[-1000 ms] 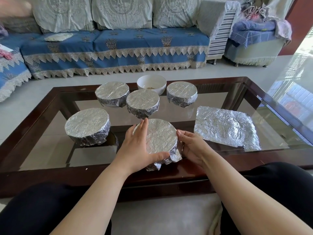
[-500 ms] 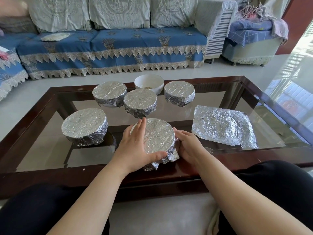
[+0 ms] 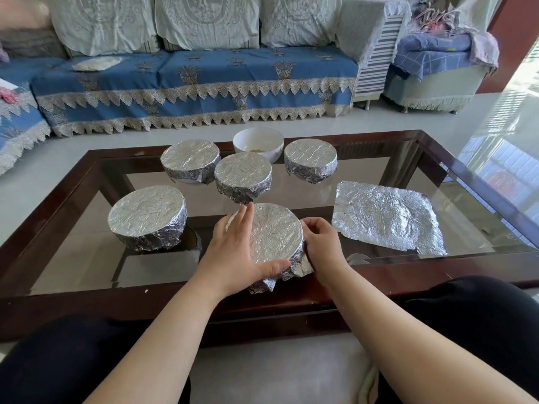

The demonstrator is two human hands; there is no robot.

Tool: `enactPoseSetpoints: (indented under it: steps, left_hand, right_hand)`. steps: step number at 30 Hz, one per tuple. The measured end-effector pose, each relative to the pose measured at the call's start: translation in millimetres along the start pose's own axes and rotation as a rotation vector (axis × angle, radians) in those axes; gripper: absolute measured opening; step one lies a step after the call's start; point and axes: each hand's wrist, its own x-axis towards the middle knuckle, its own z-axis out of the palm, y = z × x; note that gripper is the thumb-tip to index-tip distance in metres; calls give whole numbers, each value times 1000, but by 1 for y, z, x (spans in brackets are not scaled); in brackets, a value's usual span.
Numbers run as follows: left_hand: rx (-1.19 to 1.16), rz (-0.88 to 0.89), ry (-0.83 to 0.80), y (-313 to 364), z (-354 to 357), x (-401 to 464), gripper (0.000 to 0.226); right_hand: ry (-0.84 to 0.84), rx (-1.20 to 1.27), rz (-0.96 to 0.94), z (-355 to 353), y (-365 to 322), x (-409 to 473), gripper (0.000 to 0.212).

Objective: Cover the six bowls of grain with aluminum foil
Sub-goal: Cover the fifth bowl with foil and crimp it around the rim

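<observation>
Foil-covered bowl (image 3: pixel 275 234) sits at near edge of glass counter (image 3: pixel 379 170), between both hands. Left hand (image 3: pixel 233 252) lies flat over its left side, fingers straight, thumb along the front rim. Right hand (image 3: pixel 322 243) has fingers curled, pressing foil against its right wall. Four more wrapped bowls behind and left of it; uncovered white bowl (image 3: pixel 258 142) farthest back. Loose foil sheet (image 3: pixel 385 217) lies flat to its right.
</observation>
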Motion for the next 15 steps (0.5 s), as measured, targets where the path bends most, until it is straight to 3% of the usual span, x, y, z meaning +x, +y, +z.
enactPoseSetpoints:
  steps: [8,11,15]
  left_hand:
    - [19,-24,3,2,2,0,128]
    - [26,-41,15,4,3,0,128]
    - [42,-67,29,7,4,0,128]
  right_hand:
    - [102,-306,-196,-8,-2,-2,16]
    - [48,-399,-231,-11,-3,-10,33]
    - [-6,-373,-242,-12,-7,-16,38]
